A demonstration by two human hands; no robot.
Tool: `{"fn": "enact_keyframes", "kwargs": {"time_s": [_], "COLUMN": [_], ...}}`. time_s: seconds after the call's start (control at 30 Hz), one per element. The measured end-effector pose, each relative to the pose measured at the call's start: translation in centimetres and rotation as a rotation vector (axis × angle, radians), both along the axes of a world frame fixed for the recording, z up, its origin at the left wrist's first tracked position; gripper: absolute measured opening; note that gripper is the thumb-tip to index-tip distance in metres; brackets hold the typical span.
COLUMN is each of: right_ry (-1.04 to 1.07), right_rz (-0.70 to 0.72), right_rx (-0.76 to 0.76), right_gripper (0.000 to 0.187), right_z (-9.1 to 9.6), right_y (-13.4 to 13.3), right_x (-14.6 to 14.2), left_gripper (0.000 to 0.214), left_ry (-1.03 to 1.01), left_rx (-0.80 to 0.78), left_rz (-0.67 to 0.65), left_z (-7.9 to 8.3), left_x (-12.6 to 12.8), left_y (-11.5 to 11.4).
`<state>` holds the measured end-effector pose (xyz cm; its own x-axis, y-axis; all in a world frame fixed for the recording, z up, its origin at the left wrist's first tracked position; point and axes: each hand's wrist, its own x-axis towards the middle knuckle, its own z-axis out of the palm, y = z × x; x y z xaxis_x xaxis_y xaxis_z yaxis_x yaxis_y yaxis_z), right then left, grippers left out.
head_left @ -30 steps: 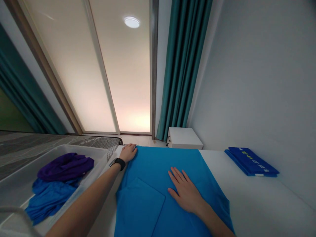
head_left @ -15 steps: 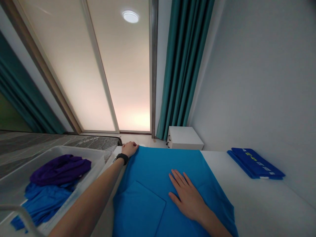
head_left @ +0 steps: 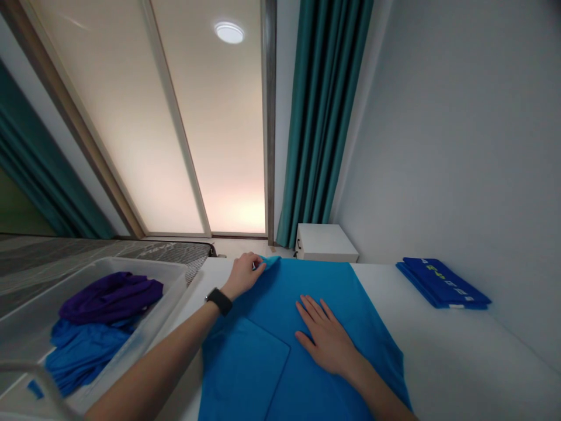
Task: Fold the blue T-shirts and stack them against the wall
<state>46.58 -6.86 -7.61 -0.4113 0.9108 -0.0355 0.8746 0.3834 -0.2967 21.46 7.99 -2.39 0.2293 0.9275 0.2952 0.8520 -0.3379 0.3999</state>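
Note:
A bright blue T-shirt-like garment [head_left: 307,280] lies spread on the white table [head_left: 442,362], with a sleeve-like flap turned in at its near left. My left hand [head_left: 246,273], with a black watch on the wrist, pinches the garment's far left corner and holds it folded a little inward. Lying flat on the middle of the cloth is my right hand [head_left: 328,339], fingers spread. The lower end of the garment runs out of view.
To the left stands a clear plastic bin [head_left: 177,278] holding a purple garment [head_left: 114,298] and a blue garment [head_left: 87,354]. A folded dark blue garment [head_left: 442,283] with printing lies at the table's right. Behind the table is a white cabinet [head_left: 326,241].
My left hand has moved right and toward me, drawing the far left corner of the blue garment inward. My right hand stays flat on the cloth. The view has shifted slightly.

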Motion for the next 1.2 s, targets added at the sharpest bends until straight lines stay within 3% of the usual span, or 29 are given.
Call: {"fn": "enact_keyframes", "kwargs": {"time_s": [0.13,0.27,0.47,0.87,1.03,1.2], "right_ry": [0.004,0.013,0.027,0.138,0.181,0.119], "right_rz": [0.006,0.003,0.005,-0.022,-0.069,-0.267], "right_rx": [0.026,0.033,0.041,0.005,0.096,0.266], "right_gripper": [0.068,0.068,0.068,0.06,0.053,0.042], "right_z": [-0.4,-0.4,-0.2,0.4,-0.9,-2.6], "right_y": [0.1,0.1,0.0,0.5,3.8,9.6], "right_x": [0.0,0.0,0.0,1.0,3.7,7.9], "left_gripper": [0.02,0.018,0.017,0.017,0.019,0.019], "left_ry": [0.114,0.223,0.158,0.143,0.126,0.121], "left_rx": [0.027,0.015,-0.03,-0.018,-0.032,-0.022], "left_rz": [-0.148,-0.254,-0.243,-0.265,-0.268,-0.267], "left_z": [-0.1,-1.6,-3.8,-4.2,-4.3,-4.4], "left_x": [1.6,2.4,2.1,2.0,2.0,1.9], "left_y": [-4.2,-6.3,-6.3,-6.4,-6.2,-6.2]}}
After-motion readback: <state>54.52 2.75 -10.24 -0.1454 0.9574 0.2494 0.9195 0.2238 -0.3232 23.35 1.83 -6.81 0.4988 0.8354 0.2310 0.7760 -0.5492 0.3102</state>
